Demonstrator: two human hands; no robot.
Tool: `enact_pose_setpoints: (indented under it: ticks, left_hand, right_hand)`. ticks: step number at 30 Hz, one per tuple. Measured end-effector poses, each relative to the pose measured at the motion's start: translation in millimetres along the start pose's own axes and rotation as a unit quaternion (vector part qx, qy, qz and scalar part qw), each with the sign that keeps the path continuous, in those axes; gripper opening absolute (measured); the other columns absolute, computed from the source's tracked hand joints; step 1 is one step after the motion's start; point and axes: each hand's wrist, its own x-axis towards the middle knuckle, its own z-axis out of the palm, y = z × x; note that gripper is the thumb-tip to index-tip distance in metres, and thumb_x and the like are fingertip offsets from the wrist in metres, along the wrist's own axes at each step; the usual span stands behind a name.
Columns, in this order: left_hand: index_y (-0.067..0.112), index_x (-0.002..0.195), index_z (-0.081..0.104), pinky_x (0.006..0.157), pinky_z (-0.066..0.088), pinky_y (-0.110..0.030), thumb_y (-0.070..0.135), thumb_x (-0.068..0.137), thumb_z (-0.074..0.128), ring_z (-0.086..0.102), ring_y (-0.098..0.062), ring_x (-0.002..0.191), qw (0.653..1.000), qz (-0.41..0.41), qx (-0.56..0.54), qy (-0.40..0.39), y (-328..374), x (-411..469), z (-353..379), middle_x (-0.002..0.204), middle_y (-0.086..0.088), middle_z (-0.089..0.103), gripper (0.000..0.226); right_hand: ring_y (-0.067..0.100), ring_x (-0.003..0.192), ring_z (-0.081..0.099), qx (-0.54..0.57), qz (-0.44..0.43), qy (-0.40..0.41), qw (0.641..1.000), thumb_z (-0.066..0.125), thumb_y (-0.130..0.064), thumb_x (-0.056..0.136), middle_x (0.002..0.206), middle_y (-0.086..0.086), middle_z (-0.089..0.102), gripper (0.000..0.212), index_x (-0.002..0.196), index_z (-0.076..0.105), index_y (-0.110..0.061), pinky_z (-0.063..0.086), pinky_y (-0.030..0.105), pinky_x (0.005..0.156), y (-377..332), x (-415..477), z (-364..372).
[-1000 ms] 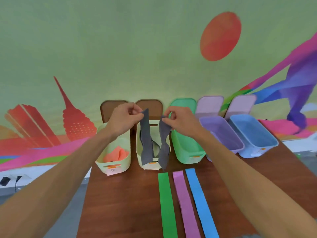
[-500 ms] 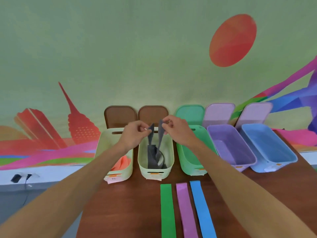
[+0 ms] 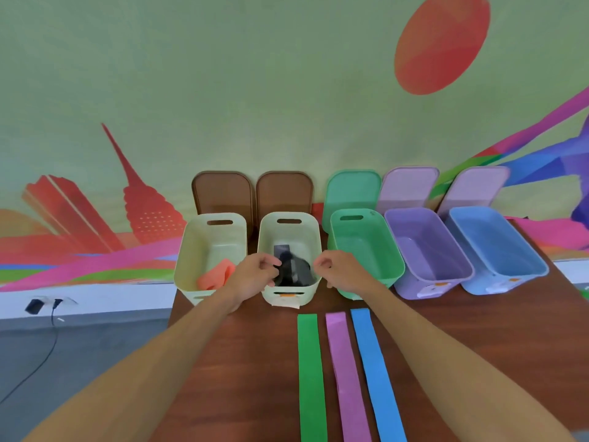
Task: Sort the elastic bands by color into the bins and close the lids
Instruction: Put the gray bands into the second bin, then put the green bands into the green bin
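grey band [image 3: 293,269]: dark, crumpled, lying inside the second cream bin [image 3: 271,237], toward its near end.

left hand [image 3: 256,274]: at the near left rim of that bin, fingers curled, tips overlapping the band's edge; whether they pinch it cannot be told.

right hand [image 3: 339,271]: over the gap between the second cream bin and the green bin [image 3: 366,250], fingers loosely curled, nothing in them, apart from the band.

first cream bin [image 3: 204,244]: leftmost of the row; holds a folded orange band [image 3: 215,277] at its near end.

purple bin [image 3: 427,250], blue bin [image 3: 497,247]: right of the green bin, side by side, tops open.

green band [image 3: 310,378], pink band [image 3: 349,378], blue band [image 3: 374,378]: flat strips just beside one another on the table [image 3: 248,362], on the near side of the bins.

left brown lid [image 3: 223,193], right brown lid [image 3: 283,193], green lid [image 3: 352,193], left lilac lid [image 3: 406,189], right lilac lid [image 3: 471,189]: upright against the wall [image 3: 255,90], one behind each bin.

wall: pale green, painted with a red skyline, a red disc and coloured streaks.

cable [image 3: 52,317]: low left, hanging from a socket.
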Motion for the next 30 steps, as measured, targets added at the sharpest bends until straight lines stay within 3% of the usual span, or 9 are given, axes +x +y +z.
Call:
enact_pose_setpoints:
  ticks: [3,10,17,22,24,26,28,30]
  left_hand:
    - [0.017,0.106,0.063,0.068,0.046,-0.025,0.012,0.09,0.051,0.063,-0.013,0.076,1.0,0.0,0.001,-0.013,-22.1,-16.4,10.3,0.091,-0.009,0.066,0.021]
    - [0.023,0.1,0.064,0.072,0.046,-0.021,0.015,0.088,0.055,0.064,-0.016,0.085,0.997,-0.034,0.022,-0.073,-65.8,-40.8,47.0,0.095,-0.006,0.066,0.017]
    - [0.022,0.095,0.064,0.072,0.042,-0.02,0.013,0.087,0.054,0.06,-0.014,0.085,0.99,-0.076,0.088,-0.081,-88.7,-24.5,84.8,0.089,0.003,0.063,0.016]
    - [0.017,0.102,0.065,0.086,0.047,-0.027,0.011,0.086,0.056,0.061,-0.019,0.097,0.98,-0.096,0.162,-0.056,-97.6,-0.7,118.2,0.102,-0.003,0.064,0.019]
    - [0.019,0.111,0.064,0.093,0.044,-0.03,0.013,0.088,0.052,0.06,-0.019,0.105,0.962,-0.06,0.261,-0.052,-103.0,8.0,126.2,0.113,0.0,0.062,0.026]
    - [0.023,0.124,0.057,0.099,0.038,-0.032,0.015,0.089,0.046,0.056,-0.017,0.114,0.915,-0.008,0.397,-0.068,-102.9,13.8,133.4,0.125,0.005,0.058,0.038]
    - [0.022,0.133,0.05,0.101,0.036,-0.033,0.015,0.089,0.045,0.054,-0.018,0.118,0.891,0.008,0.447,-0.073,-102.7,18.8,142.9,0.13,0.004,0.054,0.045]
    - [0.019,0.137,0.045,0.1,0.037,-0.036,0.015,0.088,0.048,0.053,-0.021,0.118,0.888,0.001,0.455,-0.061,-103.1,25.2,152.8,0.131,-0.001,0.052,0.05]
  right_hand:
    - [0.005,0.065,0.055,0.003,0.023,-0.011,1.0,0.052,-0.019,0.093,0.107,0.004,0.068,0.022,0.105,0.068,-0.009,0.047,0.023,0.074,21.7,-27.4,23.9]
    - [0.005,0.074,0.054,0.002,0.07,-0.043,0.997,0.055,-0.017,0.093,0.093,-0.002,0.064,0.02,0.104,0.068,-0.009,0.041,0.02,0.073,62.7,-61.1,58.6]
    - [0.018,0.092,0.061,-0.037,0.054,-0.104,0.992,0.051,-0.02,0.092,0.102,0.005,0.068,0.019,0.096,0.068,-0.012,0.051,0.036,0.088,98.5,-36.5,72.1]
    - [0.012,0.086,0.059,0.01,0.049,-0.114,0.992,0.053,-0.018,0.091,0.096,0.001,0.068,0.014,0.092,0.067,-0.015,0.048,0.026,0.081,137.4,-18.6,72.6]
    - [0.007,0.077,0.058,0.032,0.041,-0.115,0.992,0.053,-0.015,0.091,0.091,-0.002,0.066,0.014,0.086,0.065,-0.019,0.043,0.019,0.074,153.0,-10.0,69.5]
    - [-0.002,0.066,0.054,0.051,0.03,-0.116,0.992,0.054,-0.013,0.092,0.088,-0.005,0.064,0.013,0.087,0.065,-0.018,0.038,0.012,0.068,167.8,-1.2,66.3]
    - [-0.004,0.064,0.054,0.071,0.025,-0.118,0.99,0.054,-0.014,0.093,0.087,-0.007,0.063,0.013,0.093,0.067,-0.013,0.037,0.005,0.061,178.1,5.5,64.4]
    - [-0.002,0.067,0.057,0.089,0.019,-0.123,0.988,0.054,-0.015,0.094,0.089,-0.005,0.065,0.013,0.096,0.067,-0.012,0.04,0.004,0.061,185.1,10.7,64.9]
